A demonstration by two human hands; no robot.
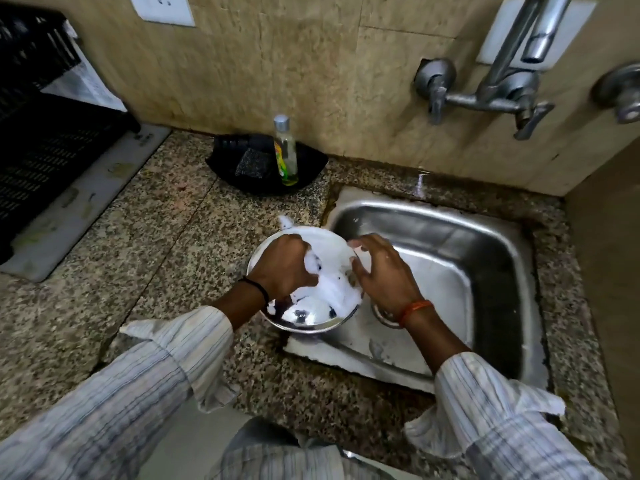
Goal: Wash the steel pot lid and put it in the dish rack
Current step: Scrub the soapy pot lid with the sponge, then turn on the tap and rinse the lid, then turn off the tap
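Foam covers most of the lid (pixel 304 313), so only its shiny lower part shows, and I can't make out any knob or handle under the suds. It sits at the left edge of the sink (pixel 485 244), half over the counter (pixel 166 216). The left hand (pixel 282 268) is balled up on top of the lid with its fingers buried in foam, so what it's squeezing is hidden, can't tell if there's a sponge in there. The right hand (pixel 381 271) has curled fingers at the lid's right rim, looks like it's gripping it. The rack (pixel 41 133) is the dark crate thing at far left, cut off by the edge. Behind the lid there's a black tray (pixel 263 181) with a soap bottle (pixel 286 150) and scrubber (pixel 246 162). The tap (pixel 498 84) is up on the wall, its top cut off.
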